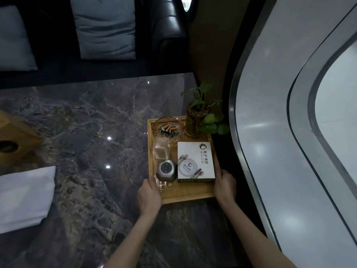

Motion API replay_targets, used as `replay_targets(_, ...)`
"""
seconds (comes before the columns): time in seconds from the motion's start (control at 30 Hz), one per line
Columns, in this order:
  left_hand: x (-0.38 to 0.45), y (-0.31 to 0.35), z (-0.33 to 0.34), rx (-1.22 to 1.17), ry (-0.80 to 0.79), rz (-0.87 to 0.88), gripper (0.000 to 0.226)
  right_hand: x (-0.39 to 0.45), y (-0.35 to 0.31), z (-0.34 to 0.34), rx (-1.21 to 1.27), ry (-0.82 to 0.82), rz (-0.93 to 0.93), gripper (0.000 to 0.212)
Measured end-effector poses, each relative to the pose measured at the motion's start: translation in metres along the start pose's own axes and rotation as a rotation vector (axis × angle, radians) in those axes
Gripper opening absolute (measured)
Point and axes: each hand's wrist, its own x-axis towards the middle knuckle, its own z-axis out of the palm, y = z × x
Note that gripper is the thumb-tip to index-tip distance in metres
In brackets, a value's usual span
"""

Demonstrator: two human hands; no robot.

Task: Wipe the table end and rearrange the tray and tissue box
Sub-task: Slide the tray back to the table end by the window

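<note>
Table (81, 132): dark marbled slab under both forearms, running far out to the left of the left hand.
Sofa (166, 35): black, beyond the table's far edge, well past both hands, with grey cushions (105, 26) on it.
Towel (25, 196): white, folded, lying on the table well to the left of the left hand.
Tissue box (13, 140): wooden, with an oval opening, tilted, at the picture's left edge, far left of the left hand and beyond the towel.
Tray (190, 192): wooden, on the table's right end, held between the two hands.
Left hand (148, 196): closed on the tray's near left corner, thumb over the rim.
Right hand (225, 187): closed on the tray's right rim near the front corner.
White box (196, 160): printed, in the tray just left of the right hand.
Plant (197, 120): green leaves in a glass vase, at the far right corner, beyond the right hand.
Ashtray (168, 129): glass, with cigarette butts, at the far left, beyond the left hand.
Clear glass holder (161, 149): between the ashtray and the left hand.
Round grey device (166, 170): just beyond the left hand's fingertips.
</note>
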Motion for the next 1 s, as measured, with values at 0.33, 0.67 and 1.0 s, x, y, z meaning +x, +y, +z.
replay_targets(0.33,0.001,-0.003,0.004,0.093,-0.006,0.028,0.050,-0.002,0.003,-0.001,-0.029,-0.019,0.045,0.051)
replay_targets(0.67,0.012,-0.007,-0.013,0.400,-0.149,0.165,0.042,-0.009,-0.008,-0.011,-0.632,-0.133,-0.155,0.022)
replay_targets(1.0,0.014,-0.012,-0.016,0.672,-0.192,0.321,0.049,-0.006,-0.011,-0.011,-0.880,-0.145,-0.170,0.025)
